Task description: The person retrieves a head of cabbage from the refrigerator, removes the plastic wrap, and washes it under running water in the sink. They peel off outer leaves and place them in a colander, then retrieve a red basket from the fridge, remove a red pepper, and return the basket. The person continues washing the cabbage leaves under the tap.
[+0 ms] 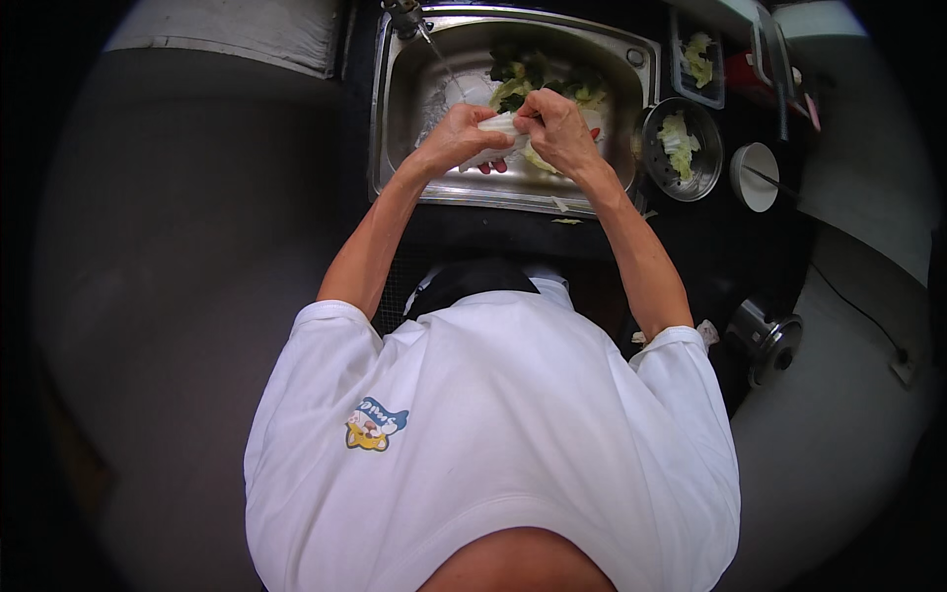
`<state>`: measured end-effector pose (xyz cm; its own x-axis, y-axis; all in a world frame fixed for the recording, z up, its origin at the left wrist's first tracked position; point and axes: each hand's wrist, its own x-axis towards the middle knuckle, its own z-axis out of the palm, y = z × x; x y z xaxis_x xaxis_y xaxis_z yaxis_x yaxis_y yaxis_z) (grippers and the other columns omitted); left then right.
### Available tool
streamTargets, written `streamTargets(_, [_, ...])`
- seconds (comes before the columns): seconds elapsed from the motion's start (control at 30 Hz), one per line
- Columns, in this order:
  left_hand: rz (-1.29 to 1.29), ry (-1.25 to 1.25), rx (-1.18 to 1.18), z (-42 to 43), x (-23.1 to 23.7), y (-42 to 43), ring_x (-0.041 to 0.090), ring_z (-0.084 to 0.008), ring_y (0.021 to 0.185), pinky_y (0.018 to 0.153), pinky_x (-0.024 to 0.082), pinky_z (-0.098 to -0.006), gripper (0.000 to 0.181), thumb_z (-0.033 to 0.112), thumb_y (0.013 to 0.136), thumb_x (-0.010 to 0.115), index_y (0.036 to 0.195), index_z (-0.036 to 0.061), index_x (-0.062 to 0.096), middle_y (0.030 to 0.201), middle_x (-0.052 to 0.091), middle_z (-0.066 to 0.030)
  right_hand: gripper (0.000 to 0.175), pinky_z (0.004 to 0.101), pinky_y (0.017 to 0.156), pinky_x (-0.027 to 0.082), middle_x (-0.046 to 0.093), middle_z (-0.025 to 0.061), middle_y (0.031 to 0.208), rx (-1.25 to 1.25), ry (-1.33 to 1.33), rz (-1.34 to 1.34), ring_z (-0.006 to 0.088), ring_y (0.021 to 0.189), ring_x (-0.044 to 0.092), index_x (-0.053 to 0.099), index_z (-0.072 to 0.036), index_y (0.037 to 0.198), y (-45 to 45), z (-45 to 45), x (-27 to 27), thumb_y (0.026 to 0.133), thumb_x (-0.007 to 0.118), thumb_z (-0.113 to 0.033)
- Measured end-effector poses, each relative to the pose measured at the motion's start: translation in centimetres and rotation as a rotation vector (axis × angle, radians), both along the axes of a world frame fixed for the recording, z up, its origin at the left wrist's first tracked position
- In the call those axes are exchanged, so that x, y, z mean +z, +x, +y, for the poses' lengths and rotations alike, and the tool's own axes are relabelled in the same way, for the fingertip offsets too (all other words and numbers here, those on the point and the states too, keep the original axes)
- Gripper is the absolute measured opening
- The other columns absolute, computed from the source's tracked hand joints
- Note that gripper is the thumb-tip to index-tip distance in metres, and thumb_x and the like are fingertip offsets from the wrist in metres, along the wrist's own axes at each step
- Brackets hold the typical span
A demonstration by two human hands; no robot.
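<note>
Over a stainless steel sink, my left hand is closed around a pale cabbage leaf, its thumb on top and fingertips showing below. My right hand pinches the leaf's right end between thumb and fingers. Water runs from the faucet in a thin stream into the basin, left of the leaf. Behind my hands, dark green leafy vegetables lie in the sink. A yellowish leaf piece hangs or lies just below my right hand, and something red shows beside that hand, mostly hidden.
Right of the sink stand a metal colander with cabbage leaves, a clear plastic container with more leaves, and a white bowl with a utensil. A lidded metal pot is lower right. Leaf scraps lie by the sink's front edge.
</note>
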<state>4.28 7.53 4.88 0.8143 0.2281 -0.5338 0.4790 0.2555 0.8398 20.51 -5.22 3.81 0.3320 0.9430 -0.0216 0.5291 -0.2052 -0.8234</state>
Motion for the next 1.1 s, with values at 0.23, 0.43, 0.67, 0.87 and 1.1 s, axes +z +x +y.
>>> streamTargets(0.23, [-0.104,-0.277,0.411,-1.8,-0.3,0.2,0.075,-0.0226,0.079,0.063,0.063,-0.0285,0.034,0.015,0.095,0.068,0.117,-0.0107,0.061,0.101,0.071,-0.0202,0.011,0.0432,0.077,0.053,0.068,0.0181,0.091,-0.508,0.082,-0.215,0.036,0.085,0.068,0.071,0.002,0.091,5.8,-1.0,-1.7,0.09,0.067,-0.008])
streamTargets(0.43, [-0.263,-0.516,0.394,0.0,0.4,-0.7,0.074,-0.0287,0.093,0.077,0.066,-0.0341,0.046,0.021,0.098,0.064,0.129,-0.0095,0.051,0.115,0.065,-0.0224,0.044,0.0486,0.094,0.052,0.07,0.023,0.119,-0.726,0.005,-0.371,0.041,0.112,0.067,0.067,-0.001,0.126,20.9,-3.4,0.6,0.097,0.063,-0.034])
streamTargets(0.67, [-0.209,-0.442,0.196,0.8,1.2,0.0,0.075,-0.0259,0.091,0.075,0.066,-0.0331,0.052,0.025,0.095,0.071,0.132,-0.0073,0.054,0.113,0.068,-0.0196,0.054,0.0256,0.063,0.052,0.073,0.0104,0.111,-0.206,-0.122,0.439,0.0111,0.083,0.068,0.062,0.002,0.134,11.7,-1.6,-0.3,0.099,0.066,-0.039])
streamTargets(0.87, [-0.026,-0.214,0.111,1.6,0.1,0.1,0.076,-0.0227,0.087,0.067,0.064,-0.0281,0.044,0.027,0.095,0.073,0.119,-0.0085,0.061,0.102,0.071,-0.0165,0.035,0.0267,0.058,0.048,0.068,0.0043,0.08,0.09,-0.198,0.538,0.0094,0.068,0.061,0.069,0.004,0.108,2.5,1.4,0.0,0.096,0.072,-0.029])
streamTargets(1.1, [0.023,-0.152,0.428,-1.5,-2.8,0.6,0.072,-0.0165,0.073,0.061,0.059,-0.0281,0.039,0.031,0.098,0.069,0.11,-0.0057,0.065,0.089,0.072,-0.0116,0.011,0.0391,0.065,0.051,0.065,0.0193,0.079,-0.169,0.078,-0.075,0.031,0.069,0.065,0.064,0.001,0.09,-1.5,1.9,-2.2,0.091,0.068,-0.009])
